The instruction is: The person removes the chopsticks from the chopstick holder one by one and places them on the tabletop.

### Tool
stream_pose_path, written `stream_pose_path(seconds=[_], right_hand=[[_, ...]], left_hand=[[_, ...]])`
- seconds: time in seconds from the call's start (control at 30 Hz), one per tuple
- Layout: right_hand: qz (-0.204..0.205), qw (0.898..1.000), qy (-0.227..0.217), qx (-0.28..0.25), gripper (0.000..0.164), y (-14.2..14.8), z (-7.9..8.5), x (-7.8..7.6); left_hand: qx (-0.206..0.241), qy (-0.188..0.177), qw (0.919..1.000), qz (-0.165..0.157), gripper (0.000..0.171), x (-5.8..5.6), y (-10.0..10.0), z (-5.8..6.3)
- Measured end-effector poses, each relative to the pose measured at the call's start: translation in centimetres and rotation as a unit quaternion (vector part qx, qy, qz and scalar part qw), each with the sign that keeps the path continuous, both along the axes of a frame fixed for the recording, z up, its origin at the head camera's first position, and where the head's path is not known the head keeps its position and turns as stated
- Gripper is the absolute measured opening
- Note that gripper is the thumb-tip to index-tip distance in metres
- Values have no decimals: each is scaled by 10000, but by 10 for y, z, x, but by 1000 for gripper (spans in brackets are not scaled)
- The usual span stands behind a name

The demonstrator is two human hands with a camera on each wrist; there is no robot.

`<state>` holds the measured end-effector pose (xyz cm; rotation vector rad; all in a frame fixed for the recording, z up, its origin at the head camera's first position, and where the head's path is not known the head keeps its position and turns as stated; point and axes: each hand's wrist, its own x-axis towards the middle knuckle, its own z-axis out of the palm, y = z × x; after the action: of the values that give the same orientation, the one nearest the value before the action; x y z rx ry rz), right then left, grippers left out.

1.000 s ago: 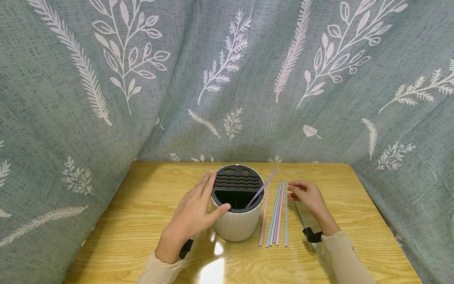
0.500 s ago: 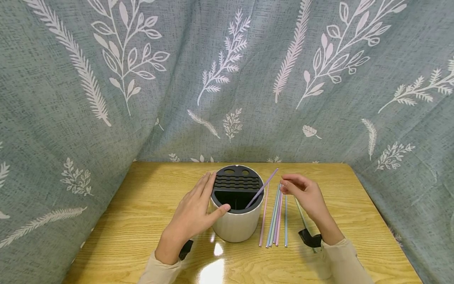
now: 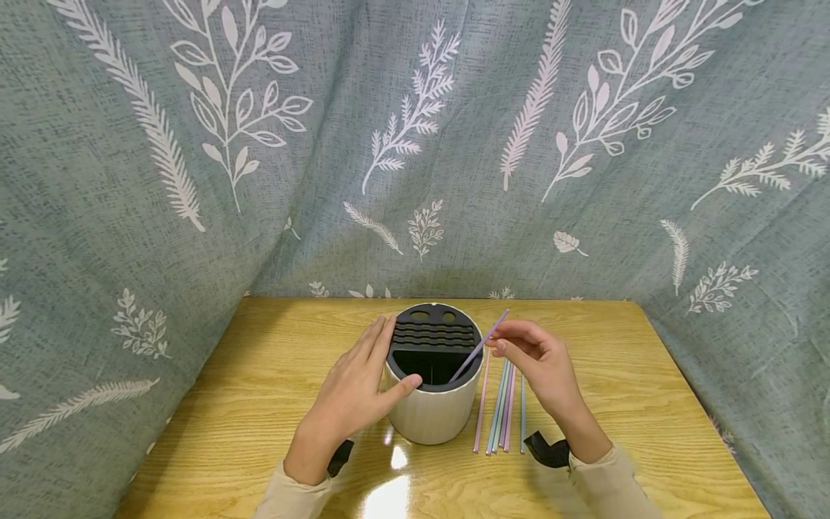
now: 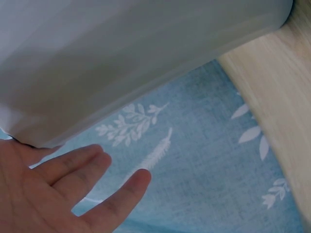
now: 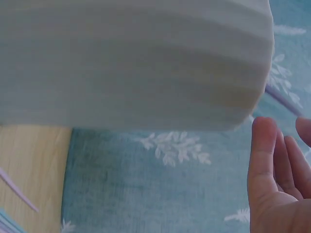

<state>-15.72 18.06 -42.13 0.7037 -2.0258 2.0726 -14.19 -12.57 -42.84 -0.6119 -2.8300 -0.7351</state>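
Note:
A round white holder (image 3: 431,418) with a black top insert (image 3: 434,333) stands on the table. Leaning out of its front compartment is a thin purple straw-like stick (image 3: 480,346). My left hand (image 3: 350,393) rests along the holder's left side, fingers straight, with the thumb on the front rim. My right hand (image 3: 541,371) is just right of the holder, thumb and forefinger apart beside the purple stick's upper part. In the right wrist view, a gap shows between these fingertips, and they appear to grip nothing.
Right of the holder lie a pink stick (image 3: 482,411), a bundle of several pastel sticks (image 3: 501,414) and a blue stick (image 3: 522,414), roughly parallel. A patterned blue-grey cloth (image 3: 324,173) hangs behind and around the wooden table (image 3: 285,346).
My right hand has moved left from beyond the loose sticks to beside the purple stick. A green stick seen earlier is now hidden by that arm. My left hand stays put.

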Motion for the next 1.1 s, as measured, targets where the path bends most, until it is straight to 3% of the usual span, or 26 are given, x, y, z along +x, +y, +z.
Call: stream_pose_path(seconds=[0.27,0.57,0.77,1.1], right_hand=[[359,9991,60,-221,24,-13,-2,2],[290,9995,12,-121,17,-14,-4,0],[51,9999,4,-95,17,-16,0,0],[-533,9977,342,-243,18,-6,25,2]], left_hand=[[17,6,10000,27,93,1,0,-1],[38,-26,10000,8,93,0,0,0],[39,-57,10000,-5,93,0,0,0],[39,-34,10000,-10,93,0,0,0]])
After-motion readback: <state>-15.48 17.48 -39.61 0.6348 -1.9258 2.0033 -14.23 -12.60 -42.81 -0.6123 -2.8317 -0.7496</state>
